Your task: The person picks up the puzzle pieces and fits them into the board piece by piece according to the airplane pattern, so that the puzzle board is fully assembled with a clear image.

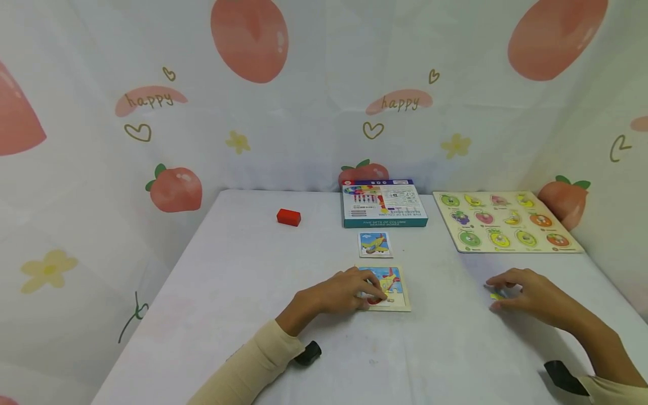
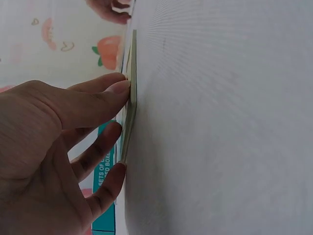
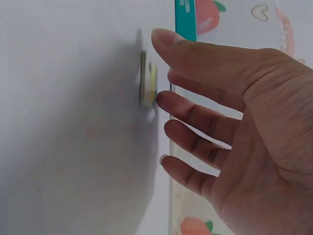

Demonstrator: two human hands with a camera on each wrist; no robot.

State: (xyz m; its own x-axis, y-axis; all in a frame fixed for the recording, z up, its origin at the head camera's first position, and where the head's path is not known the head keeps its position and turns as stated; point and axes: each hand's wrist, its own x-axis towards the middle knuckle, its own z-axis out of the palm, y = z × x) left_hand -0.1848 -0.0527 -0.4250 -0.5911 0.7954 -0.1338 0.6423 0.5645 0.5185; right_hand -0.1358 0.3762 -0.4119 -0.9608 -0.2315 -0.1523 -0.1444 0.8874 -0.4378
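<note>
A wooden airplane jigsaw puzzle board (image 1: 405, 304) lies at the middle of the table. My left hand (image 1: 341, 292) reaches over its left part, thumb and index fingertips on its face. The left wrist view shows the edge of the board (image 2: 134, 63) standing against these fingertips, the other fingers spread along it. Part of the picture is hidden beneath the hand. Off to the right, my right hand (image 1: 531, 295) is around a small puzzle piece (image 1: 498, 295) on the table. In the right wrist view the piece (image 3: 148, 83) shows beside the fingertips, thumb and fingers apart.
Behind the puzzle lies a small airplane picture card (image 1: 374, 245), with a flat game box (image 1: 385, 205) farther back. A fruit puzzle board (image 1: 511, 222) lies at the back right. One red block (image 1: 288, 217) sits at the back left.
</note>
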